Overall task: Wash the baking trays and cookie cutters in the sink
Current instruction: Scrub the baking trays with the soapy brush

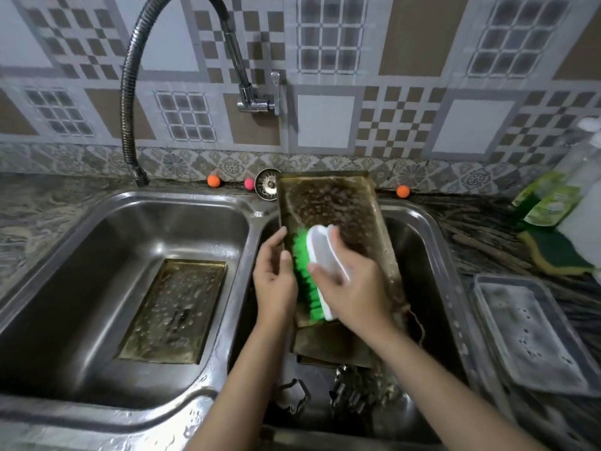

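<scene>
The right hand gripped a white scrubbing brush with green bristles against the stained rectangular metal baking tray, propped in the right steel sink basin; the left hand, fingers straight, steadied the tray's edge.

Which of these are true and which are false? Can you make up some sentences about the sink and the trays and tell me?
1. The right hand holds a brush with green bristles. True.
2. The tray being scrubbed lies flat on the floor of the left basin. False: it leans tilted in the right basin, its far end propped on the sink's back edge.
3. Another tray lies flat in the left basin. True.
4. The left hand holds a yellow sponge. False: it steadies the tilted tray's edge; the sponge lies on the counter at the right.
5. Cookie cutters lie in the right basin. True.
</scene>
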### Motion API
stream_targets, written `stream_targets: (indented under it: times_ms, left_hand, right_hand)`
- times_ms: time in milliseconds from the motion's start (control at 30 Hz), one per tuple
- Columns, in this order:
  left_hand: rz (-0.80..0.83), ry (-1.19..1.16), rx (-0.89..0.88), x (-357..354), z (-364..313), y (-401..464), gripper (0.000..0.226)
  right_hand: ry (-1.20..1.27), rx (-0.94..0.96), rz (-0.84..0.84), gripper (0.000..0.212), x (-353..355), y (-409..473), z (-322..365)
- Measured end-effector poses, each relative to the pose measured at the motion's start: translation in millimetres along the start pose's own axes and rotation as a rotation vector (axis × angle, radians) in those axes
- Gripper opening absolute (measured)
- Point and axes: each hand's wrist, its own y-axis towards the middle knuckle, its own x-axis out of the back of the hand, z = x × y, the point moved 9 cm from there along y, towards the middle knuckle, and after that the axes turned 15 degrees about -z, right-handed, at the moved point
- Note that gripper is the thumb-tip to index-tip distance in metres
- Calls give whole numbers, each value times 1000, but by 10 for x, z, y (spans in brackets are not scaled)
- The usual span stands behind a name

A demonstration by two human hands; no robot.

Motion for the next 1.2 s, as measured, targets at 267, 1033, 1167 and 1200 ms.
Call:
stream_targets:
  times_ms: [267,1033,1167,1200]
  left_hand:
    - [204,142,-148,-116,-55,-336,36]
    - [83,184,49,389,265,211,43]
    - [147,228,72,264,279,114,33]
    - [185,281,75,223,323,98,29]
  right_hand:
    - [-212,-55,-148,68,303,681,-316]
    - [128,-98,190,49,484,231,-470]
    - [276,-154,124,45,484,231,-540]
    - [308,-190,110,44,491,223,-558]
